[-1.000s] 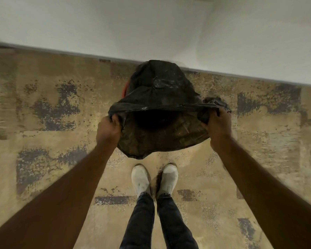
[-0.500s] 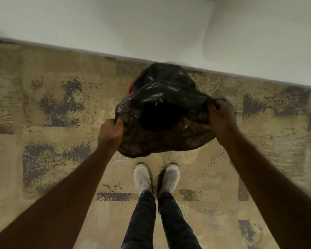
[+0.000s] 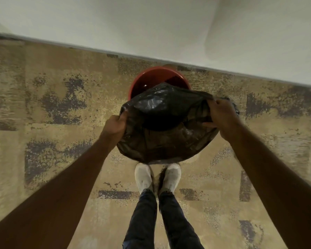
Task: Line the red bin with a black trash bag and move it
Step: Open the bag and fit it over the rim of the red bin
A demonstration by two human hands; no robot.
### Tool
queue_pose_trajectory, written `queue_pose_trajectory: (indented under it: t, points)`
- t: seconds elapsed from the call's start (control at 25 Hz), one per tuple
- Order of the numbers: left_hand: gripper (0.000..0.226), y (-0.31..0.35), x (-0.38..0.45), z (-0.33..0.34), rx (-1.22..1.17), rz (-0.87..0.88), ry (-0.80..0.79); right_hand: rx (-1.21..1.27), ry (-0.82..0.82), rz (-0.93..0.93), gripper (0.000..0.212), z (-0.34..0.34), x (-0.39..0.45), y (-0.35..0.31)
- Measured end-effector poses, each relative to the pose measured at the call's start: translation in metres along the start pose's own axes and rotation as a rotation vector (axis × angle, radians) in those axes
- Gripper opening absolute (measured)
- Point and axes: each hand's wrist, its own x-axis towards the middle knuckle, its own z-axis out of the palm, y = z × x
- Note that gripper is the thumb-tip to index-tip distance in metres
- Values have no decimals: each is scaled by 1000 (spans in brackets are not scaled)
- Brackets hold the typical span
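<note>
A round red bin (image 3: pixel 147 75) stands on the carpet close to the wall, its far rim and part of its dark inside showing. A black trash bag (image 3: pixel 162 139) hangs in the air in front of it, mouth spread wide toward me, hiding the bin's near half. My left hand (image 3: pixel 115 125) grips the bag's left edge. My right hand (image 3: pixel 221 115) grips the right edge, with plastic bunched behind the fingers.
Patterned tan and grey carpet (image 3: pixel 52 108) covers the floor. A white wall (image 3: pixel 151 24) runs just behind the bin. My feet in white shoes (image 3: pixel 144 177) stand just below the bag, legs in dark jeans.
The bag has come down and toward me, uncovering the bin's far rim. Its mouth has opened wider between my hands, and my right hand has shifted its hold on the edge.
</note>
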Motion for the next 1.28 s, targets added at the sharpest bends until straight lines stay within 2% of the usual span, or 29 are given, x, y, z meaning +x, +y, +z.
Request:
queue_pose_trajectory:
  t: [0.16,0.44,0.6,0.72,0.8,0.88,0.96,1.04,1.12,1.28]
  points:
    - [66,24,15,-6,-179,105,164,85,109,-172,28,9,19,-21]
    - [67,42,49,10,-130,153,361,-113,384,-417,28,34,68,-18]
    - [59,5,54,32,-41,140,357,-137,340,-407,13,43,82,21]
    - [57,-16,53,39,48,99,239,-208,297,-322,19,43,85,42]
    - [55,-18,52,37,106,90,204,-173,278,-341,17,40,82,37]
    - [47,-12,52,28,167,197,302,-106,291,-411,15,37,76,20]
    - [47,2,52,13,101,290,430,-37,349,-492,18,35,67,-2]
    - [47,17,54,1,49,307,493,16,374,-548,20,35,60,-16]
    - [41,22,54,-2,67,312,477,8,361,-535,20,37,58,-13]
    - [26,7,41,4,180,285,404,-159,307,-377,18,44,66,32]
